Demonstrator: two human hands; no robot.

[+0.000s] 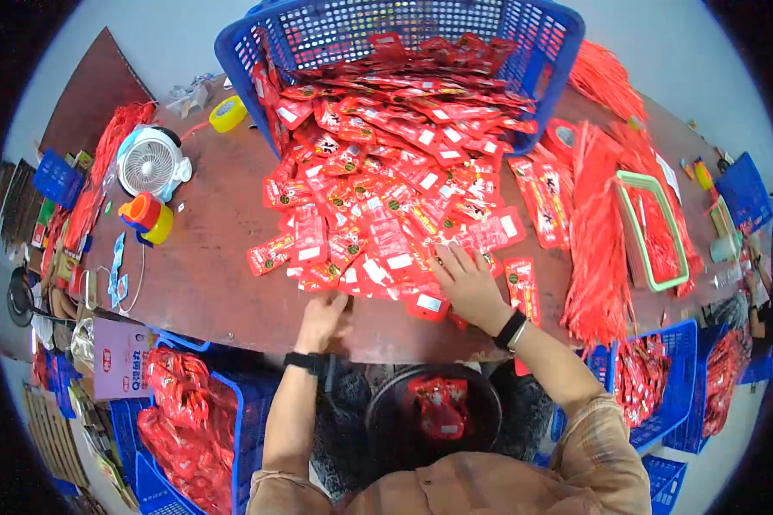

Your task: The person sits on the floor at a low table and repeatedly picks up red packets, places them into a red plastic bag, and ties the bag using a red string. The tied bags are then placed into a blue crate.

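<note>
A large heap of red foil food packets (373, 212) spills from a tipped blue plastic basket (560, 77) onto the brown tabletop (219, 257). My right hand (469, 280) lies with spread fingers on the heap's front right part, touching packets. At the near left edge of the heap is my left hand (325, 317), its fingertips bent by a packet's edge; whether they grip it is not clear. One packet (523, 290) lies apart, right of my right hand. Below the table edge, a dark round tub (497, 412) between my legs holds several red packets (441, 409).
Bundles of red plastic strips (596, 257) and a pale green basket (625, 225) lie at right. On the left stand a small white fan (148, 164), orange and yellow tape holders (151, 219) and a yellow tape roll (227, 114). Blue crates (238, 418) of packets flank my legs.
</note>
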